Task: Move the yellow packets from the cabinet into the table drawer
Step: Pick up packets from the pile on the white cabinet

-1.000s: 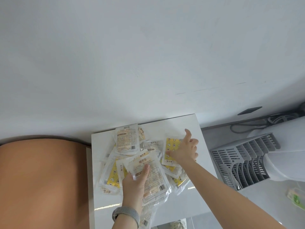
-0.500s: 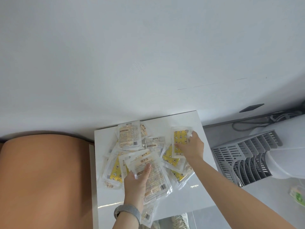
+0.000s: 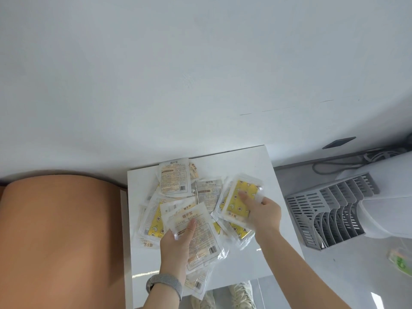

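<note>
Packets [image 3: 176, 181] — clear wrap, yellow print (duck-like motifs) — heaped.

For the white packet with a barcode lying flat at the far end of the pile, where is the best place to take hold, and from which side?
Probably the far short edge of the white barcode-printed plastic packet. It lies flat on the glossy white cabinet top, and its near end rests over other packets, while the far edge is bare. Come from above, pinching that thin rim; its flat face offers no grip.
</note>
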### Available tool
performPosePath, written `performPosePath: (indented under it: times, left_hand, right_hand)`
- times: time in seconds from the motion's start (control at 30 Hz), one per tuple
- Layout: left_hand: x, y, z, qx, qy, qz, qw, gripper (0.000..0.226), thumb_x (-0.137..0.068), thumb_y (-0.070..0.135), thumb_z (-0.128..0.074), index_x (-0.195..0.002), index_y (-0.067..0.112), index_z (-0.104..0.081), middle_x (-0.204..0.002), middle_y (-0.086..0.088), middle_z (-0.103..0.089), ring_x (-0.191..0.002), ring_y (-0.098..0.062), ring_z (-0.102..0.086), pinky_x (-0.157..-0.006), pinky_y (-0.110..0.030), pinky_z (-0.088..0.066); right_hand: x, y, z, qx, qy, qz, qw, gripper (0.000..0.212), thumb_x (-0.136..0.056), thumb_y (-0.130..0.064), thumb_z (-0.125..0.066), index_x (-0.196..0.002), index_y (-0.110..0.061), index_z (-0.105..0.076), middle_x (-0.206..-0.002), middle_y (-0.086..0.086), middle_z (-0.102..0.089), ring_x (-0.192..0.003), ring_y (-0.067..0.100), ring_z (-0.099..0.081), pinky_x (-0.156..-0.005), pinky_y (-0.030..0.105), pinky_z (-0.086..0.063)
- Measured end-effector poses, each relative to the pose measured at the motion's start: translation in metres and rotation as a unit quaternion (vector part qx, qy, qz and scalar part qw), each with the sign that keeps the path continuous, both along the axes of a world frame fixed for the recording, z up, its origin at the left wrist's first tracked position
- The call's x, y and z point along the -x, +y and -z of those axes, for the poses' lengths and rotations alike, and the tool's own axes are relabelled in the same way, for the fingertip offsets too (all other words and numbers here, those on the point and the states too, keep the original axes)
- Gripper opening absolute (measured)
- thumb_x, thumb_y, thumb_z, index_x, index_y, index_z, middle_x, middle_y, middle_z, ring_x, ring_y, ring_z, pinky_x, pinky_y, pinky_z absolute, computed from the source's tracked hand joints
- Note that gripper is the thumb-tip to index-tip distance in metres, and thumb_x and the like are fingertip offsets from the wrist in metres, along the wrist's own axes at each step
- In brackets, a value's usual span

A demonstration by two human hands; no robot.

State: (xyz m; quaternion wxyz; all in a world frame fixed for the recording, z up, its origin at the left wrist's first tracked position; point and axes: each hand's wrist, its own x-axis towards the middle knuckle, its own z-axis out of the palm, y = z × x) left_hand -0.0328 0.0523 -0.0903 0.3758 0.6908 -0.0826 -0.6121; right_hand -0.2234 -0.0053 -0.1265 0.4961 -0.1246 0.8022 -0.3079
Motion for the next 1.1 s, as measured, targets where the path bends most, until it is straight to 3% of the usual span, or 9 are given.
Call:
performPosePath:
  times: [0.13, 0.2, 0.3, 0.57, 0.73, 0.83, 0.9, 1.0, 1.1]
  left_hand:
    - [-0.001, -0.001, 0.001, 0.004, 0.004, -0.002, 1.0, 0.032, -0.077, 0.025, -0.077, -0.108, 0.018, -0.069, -0.1, -0.002, -0.077, -0.093, -0.02, -0.073, -0.072, -0.035, -0.058]
    - [-0.002, -0.001, 0.002, 0.005, 0.001, 0.0, 1.0, 0.034, -0.076, 0.026, -0.077, -0.108, 0.017, -0.069, -0.1, -0.003, -0.077, -0.094, -0.021, -0.073, -0.074, -0.036, -0.058]
    - [-0.003, -0.001, 0.001, 0.006, 0.004, 0.003, 1.0, 0.031, -0.079, 0.026, -0.076, -0.108, 0.016, -0.07, -0.1, -0.003, -0.077, -0.094, -0.022, -0.073, -0.079, -0.04, -0.059]
    - [-0.001, -0.007, -0.005, 0.012, -0.002, -0.002, 1.0, 0.022, -0.081, 0.025, -0.076, -0.103, 0.019, -0.071, -0.094, 0.0, -0.078, -0.095, -0.024, -0.073, -0.088, -0.047, -0.057]
    - [-0.001, -0.011, -0.008, 0.025, 0.005, 0.017, 1.0, 0.023, -0.08, 0.024, -0.075, -0.102, 0.02, -0.072, -0.096, 0.0, -0.078, -0.095, -0.021, -0.073, -0.093, -0.048, -0.055]
    - [0.0, -0.014, -0.01, 0.023, 0.025, 0.03, 0.999, 0.043, -0.07, 0.029, -0.077, -0.11, 0.015, -0.07, -0.104, -0.005, -0.076, -0.102, -0.025, -0.072, -0.096, -0.051, -0.053]
    - [-0.001, -0.016, -0.01, 0.023, 0.031, 0.046, 0.998, 0.048, -0.067, 0.026, -0.079, -0.112, 0.013, -0.069, -0.107, -0.007, -0.075, -0.104, -0.026, -0.071, -0.097, -0.052, -0.052]
    - [-0.003, -0.019, -0.009, 0.015, 0.014, 0.064, 0.998, 0.049, -0.068, 0.016, -0.083, -0.114, 0.01, -0.066, -0.108, -0.008, -0.075, -0.103, -0.027, -0.071, -0.098, -0.052, -0.052]
    - [-0.004, -0.021, -0.01, 0.015, -0.005, 0.057, 0.998, 0.035, -0.077, 0.007, -0.08, -0.107, 0.013, -0.066, -0.104, -0.007, -0.075, -0.101, -0.026, -0.071, -0.096, -0.051, -0.053]
  right_hand:
    - [-0.028, 0.002, 0.011, -0.021, 0.066, -0.045, 0.997, 0.057, -0.058, -0.063, -0.084, -0.065, -0.018, -0.049, -0.078, 0.006, -0.049, -0.076, 0.021, -0.045, -0.068, 0.034, -0.039]
    - [-0.037, -0.001, 0.012, -0.039, 0.125, -0.103, 0.986, 0.056, -0.064, -0.066, -0.078, -0.096, -0.021, -0.067, -0.116, 0.006, -0.051, -0.109, 0.025, -0.046, -0.095, 0.035, -0.035]
    - [-0.045, -0.008, 0.012, -0.07, 0.16, -0.13, 0.976, 0.065, -0.078, -0.053, -0.074, -0.129, -0.017, -0.06, -0.146, 0.008, -0.031, -0.135, 0.03, -0.026, -0.11, 0.038, -0.024]
    - [-0.051, -0.023, 0.016, -0.128, 0.208, -0.193, 0.95, 0.04, -0.078, -0.052, -0.075, -0.097, -0.021, -0.057, -0.127, 0.01, -0.035, -0.116, 0.032, -0.038, -0.102, 0.037, -0.031]
    - [-0.047, -0.029, 0.018, -0.104, 0.211, -0.25, 0.939, 0.048, -0.077, -0.054, -0.075, -0.108, -0.022, -0.057, -0.118, 0.01, -0.049, -0.113, 0.032, -0.049, -0.1, 0.043, -0.044]
    - [-0.049, -0.031, 0.018, -0.041, 0.205, -0.268, 0.94, 0.053, -0.08, -0.043, -0.075, -0.124, -0.021, -0.056, -0.113, 0.008, -0.061, -0.105, 0.028, -0.057, -0.077, 0.037, -0.053]
    - [-0.049, -0.031, 0.017, -0.012, 0.201, -0.28, 0.939, 0.049, -0.085, -0.032, -0.072, -0.128, -0.016, -0.055, -0.118, 0.008, -0.059, -0.094, 0.02, -0.056, -0.064, 0.025, -0.044]
    - [-0.046, -0.03, 0.02, 0.015, 0.179, -0.284, 0.942, 0.046, -0.086, -0.027, -0.073, -0.124, -0.008, -0.056, -0.12, 0.01, -0.058, -0.095, 0.021, -0.055, -0.068, 0.022, -0.04]
    - [-0.038, -0.03, 0.014, 0.015, 0.086, -0.246, 0.965, 0.06, -0.085, -0.031, -0.075, -0.133, -0.007, -0.049, -0.13, 0.004, -0.055, -0.123, 0.024, -0.052, -0.09, 0.031, -0.044]
